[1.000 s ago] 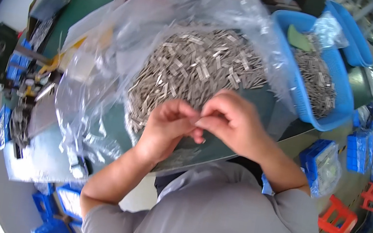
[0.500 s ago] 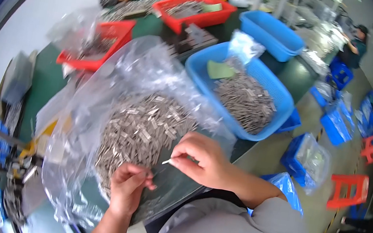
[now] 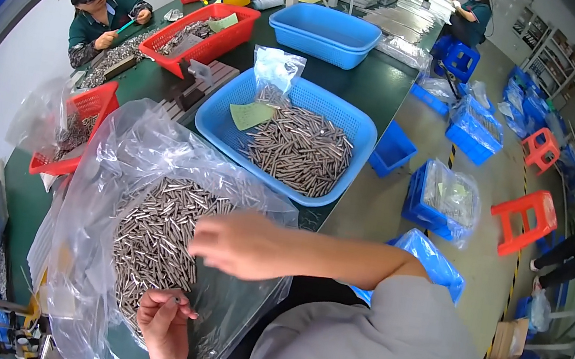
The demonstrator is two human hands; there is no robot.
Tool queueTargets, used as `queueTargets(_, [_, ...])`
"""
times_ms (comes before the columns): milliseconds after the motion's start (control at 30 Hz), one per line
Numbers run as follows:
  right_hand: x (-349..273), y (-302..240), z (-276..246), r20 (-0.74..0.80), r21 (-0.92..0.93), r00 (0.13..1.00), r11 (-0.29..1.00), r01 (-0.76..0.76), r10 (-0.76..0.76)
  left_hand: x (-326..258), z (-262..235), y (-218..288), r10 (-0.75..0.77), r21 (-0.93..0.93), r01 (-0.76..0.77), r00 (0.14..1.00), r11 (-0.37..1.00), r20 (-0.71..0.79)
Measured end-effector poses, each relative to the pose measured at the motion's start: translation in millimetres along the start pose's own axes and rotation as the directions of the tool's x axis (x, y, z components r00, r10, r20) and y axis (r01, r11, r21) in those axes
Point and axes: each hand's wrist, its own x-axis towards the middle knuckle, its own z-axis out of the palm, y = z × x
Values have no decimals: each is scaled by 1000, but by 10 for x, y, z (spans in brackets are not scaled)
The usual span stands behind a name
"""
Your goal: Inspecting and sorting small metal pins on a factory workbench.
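A heap of small grey metal pins [image 3: 157, 242] lies on a clear plastic bag [image 3: 91, 208] spread over the green table. At the heap's near edge is my left hand [image 3: 163, 325], palm up, thumb and fingers closed together. A tiny dark end shows at the thumb tip, too small to name. My right hand [image 3: 240, 243] reaches over the heap's right edge, blurred by motion, its fingers pointing left. Whether it holds a pin cannot be seen. Beyond the heap stands a blue basket [image 3: 364, 135] with more pins, a green slip and a small clear bag in it.
Red baskets [image 3: 244, 26] [image 3: 110, 102] stand at the far left and left. Stacked empty blue baskets [image 3: 325, 39] are at the back. Co-workers [image 3: 102, 19] [image 3: 471, 17] sit at the far side. Blue crates [image 3: 415, 207] and red stools [image 3: 526, 217] stand on the floor at right.
My view has turned, so the scene sits further left. My right hand, which pinched a small pin before, has moved over the heap. My left hand stays near the heap's edge, its fingers closed.
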Motion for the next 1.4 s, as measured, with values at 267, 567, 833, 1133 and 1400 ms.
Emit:
queueTargets(267, [68,-64,591,32,-217,962,938,272,-271,-85,3,43,-10,36,12,999,999,-46])
queueTargets(567, [-89,29,321,24,-152,996,985,84,-81,61,41,35,-90,-40,90,996,995,1])
queueTargets(833, [46,-154,225,247,587,918,706,-397,311,-19,-68,57,-155,-65,156,988,986,21])
queueTargets(1133, [108,-321,243,204,721,918,583,-376,340,-16,-82,58,-209,-126,211,977,969,29])
queueTargets(1400, [140,-339,329,148,666,953,686,-293,264,-26,-67,46,-205,-121,209,978,970,46])
